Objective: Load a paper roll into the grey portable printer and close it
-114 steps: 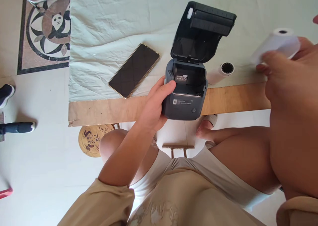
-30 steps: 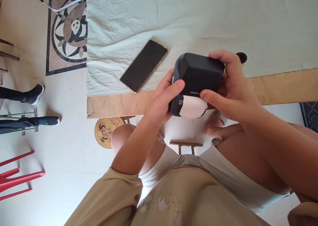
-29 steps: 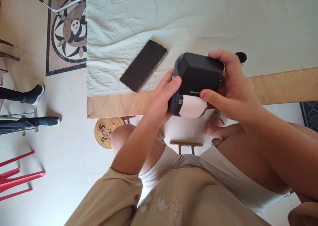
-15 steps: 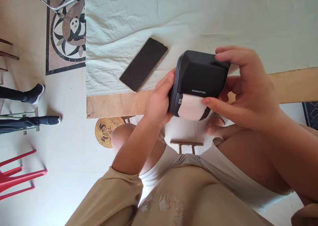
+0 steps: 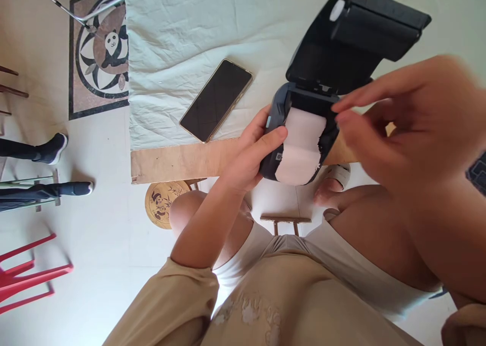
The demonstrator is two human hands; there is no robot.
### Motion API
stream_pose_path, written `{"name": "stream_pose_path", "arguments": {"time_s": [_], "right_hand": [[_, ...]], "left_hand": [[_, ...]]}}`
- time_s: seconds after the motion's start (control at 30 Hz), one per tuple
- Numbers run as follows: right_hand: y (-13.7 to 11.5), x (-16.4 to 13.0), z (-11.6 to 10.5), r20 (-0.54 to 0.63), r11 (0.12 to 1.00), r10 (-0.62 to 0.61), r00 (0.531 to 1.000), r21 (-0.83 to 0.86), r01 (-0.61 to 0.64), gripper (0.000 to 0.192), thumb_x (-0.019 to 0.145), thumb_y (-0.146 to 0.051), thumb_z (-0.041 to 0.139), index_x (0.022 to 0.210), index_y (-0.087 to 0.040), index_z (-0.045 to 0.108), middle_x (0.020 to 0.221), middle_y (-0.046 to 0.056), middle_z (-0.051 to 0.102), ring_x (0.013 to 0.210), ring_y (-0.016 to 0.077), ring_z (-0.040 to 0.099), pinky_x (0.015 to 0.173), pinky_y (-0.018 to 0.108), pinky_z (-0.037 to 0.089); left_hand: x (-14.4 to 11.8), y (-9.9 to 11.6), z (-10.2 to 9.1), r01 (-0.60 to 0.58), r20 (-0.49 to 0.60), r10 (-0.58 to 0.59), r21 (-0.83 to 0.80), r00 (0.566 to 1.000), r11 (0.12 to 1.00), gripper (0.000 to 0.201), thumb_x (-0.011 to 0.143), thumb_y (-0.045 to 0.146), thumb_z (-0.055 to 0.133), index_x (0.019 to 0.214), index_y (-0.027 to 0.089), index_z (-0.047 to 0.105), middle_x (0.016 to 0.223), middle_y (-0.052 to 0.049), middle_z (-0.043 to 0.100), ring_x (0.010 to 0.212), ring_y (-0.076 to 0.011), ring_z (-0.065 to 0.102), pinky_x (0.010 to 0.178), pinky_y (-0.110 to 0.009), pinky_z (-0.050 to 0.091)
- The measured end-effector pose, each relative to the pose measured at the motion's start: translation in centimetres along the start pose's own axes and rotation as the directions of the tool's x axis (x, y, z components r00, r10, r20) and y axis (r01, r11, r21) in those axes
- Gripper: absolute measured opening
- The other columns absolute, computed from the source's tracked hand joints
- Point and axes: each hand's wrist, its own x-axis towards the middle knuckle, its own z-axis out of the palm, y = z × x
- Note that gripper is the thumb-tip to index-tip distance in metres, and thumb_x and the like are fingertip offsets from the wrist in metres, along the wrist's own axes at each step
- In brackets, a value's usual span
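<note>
My left hand [image 5: 253,153] grips a black label printer [image 5: 269,166] from its left side, thumb laid over the edge beside the paper. The printer's lid [image 5: 341,42] is swung up and back, showing its dark inside. In the bay lies a white paper roll [image 5: 306,128], its loose end hanging over the front with a ragged right edge. At the printer's right side is my right hand [image 5: 410,118], blurred towards the wrist. Its index finger and thumb stretch to the bay's rim, with nothing seen between them; whether they touch the rim I cannot tell.
A smartphone [image 5: 216,100] lies dark-screened on the pale green cloth [image 5: 170,42], left of the printer. The wooden table edge [image 5: 170,161] runs in front of my knees. On the floor are a round panda stool [image 5: 161,204], a red stool [image 5: 34,277] and another person's shoes [image 5: 56,147].
The printer's lid, shut before, now stands open and uncovers the paper roll. My right hand has come off the lid and moved to the right. My left thumb has shifted onto the rim.
</note>
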Motion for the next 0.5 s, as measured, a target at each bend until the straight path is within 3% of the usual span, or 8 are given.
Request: {"name": "stream_pose_path", "arguments": {"time_s": [0.03, 0.1, 0.17, 0.23, 0.3, 0.4, 0.5], "right_hand": [[0.3, -0.1, -0.2, 0.067, 0.995, -0.075, 0.995, -0.061, 0.079, 0.008, 0.115, -0.028, 0.082, 0.122, -0.027, 0.086, 0.097, -0.003, 0.087, 0.073, 0.012, 0.077, 0.058, 0.033, 0.051], [0.8, -0.5, -0.5, 0.202, 0.964, -0.181, 0.963, -0.157, 0.214, 0.024, 0.113, -0.027, 0.084, 0.136, -0.031, 0.087, 0.099, -0.004, 0.088, 0.079, 0.0134, 0.077, 0.062, 0.034, 0.047], [1.2, -0.8, -0.8, 0.285, 0.948, -0.18, 0.942, -0.204, 0.243, 0.02, 0.116, -0.039, 0.084, 0.134, -0.031, 0.087, 0.094, -0.002, 0.083, 0.077, 0.0153, 0.069, 0.062, 0.037, 0.037], [1.1, -0.8, -1.0, 0.332, 0.962, -0.109, 0.937, -0.204, 0.184, 0.021, 0.12, -0.05, 0.079, 0.125, -0.03, 0.085, 0.086, -0.001, 0.075, 0.069, 0.0154, 0.055, 0.062, 0.037, 0.029], [0.5, -0.7, -1.3, 0.375, 0.986, -0.038, 0.926, -0.134, 0.095, 0.022, 0.12, -0.052, 0.079, 0.125, -0.032, 0.084, 0.08, -0.002, 0.068, 0.063, 0.0145, 0.051, 0.061, 0.035, 0.029], [-0.4, -0.3, -2.3, 0.394, 0.994, 0.053, 0.917, 0.07, -0.087, 0.024, 0.113, -0.048, 0.09, 0.133, -0.036, 0.085, 0.077, -0.005, 0.069, 0.06, 0.013, 0.061, 0.058, 0.033, 0.043], [0.8, -0.1, -3.9, 0.322, 0.933, 0.201, 0.925, 0.225, -0.281, 0.051, 0.114, -0.07, 0.09, 0.155, -0.04, 0.084, 0.109, 0.002, 0.088, 0.074, 0.0188, 0.079, 0.058, 0.037, 0.062]], "left_hand": [[0.1, 0.0, -0.1, -0.002, 0.023, 0.002, 0.017, 1.0, 1.0, 0.067, 0.086, 0.065, 0.115, 0.135, 0.031, 0.085, 0.135, -0.006, 0.096, 0.152, -0.0441, 0.088, 0.121, -0.05, 0.076], [0.1, 0.0, -0.3, -0.018, 0.052, 0.016, 0.042, 0.999, 0.999, 0.068, 0.083, 0.065, 0.118, 0.133, 0.032, 0.087, 0.136, -0.005, 0.096, 0.154, -0.0436, 0.087, 0.122, -0.049, 0.075], [0.1, -0.2, -0.4, -0.044, 0.053, 0.042, 0.052, 0.998, 0.998, 0.063, 0.086, 0.072, 0.115, 0.129, 0.033, 0.089, 0.136, -0.004, 0.095, 0.151, -0.0408, 0.088, 0.12, -0.047, 0.074], [-0.1, -0.4, -0.4, -0.053, 0.048, 0.05, 0.058, 0.998, 0.997, 0.059, 0.089, 0.076, 0.112, 0.126, 0.035, 0.091, 0.135, -0.002, 0.094, 0.146, -0.0372, 0.089, 0.117, -0.044, 0.074], [-0.2, -0.5, -0.3, -0.038, 0.045, 0.034, 0.074, 0.998, 0.997, 0.061, 0.087, 0.076, 0.113, 0.128, 0.037, 0.092, 0.134, -0.002, 0.093, 0.143, -0.0367, 0.089, 0.115, -0.044, 0.074], [-0.3, -0.5, -0.1, -0.037, 0.017, 0.036, 0.053, 0.999, 0.998, 0.068, 0.083, 0.079, 0.115, 0.13, 0.035, 0.091, 0.136, -0.004, 0.093, 0.149, -0.0411, 0.088, 0.119, -0.048, 0.074], [-0.1, -0.5, -0.1, -0.021, 0.006, 0.021, -0.01, 1.0, 1.0, 0.064, 0.086, 0.075, 0.114, 0.128, 0.033, 0.089, 0.132, -0.006, 0.095, 0.148, -0.0438, 0.09, 0.116, -0.05, 0.077]]}}
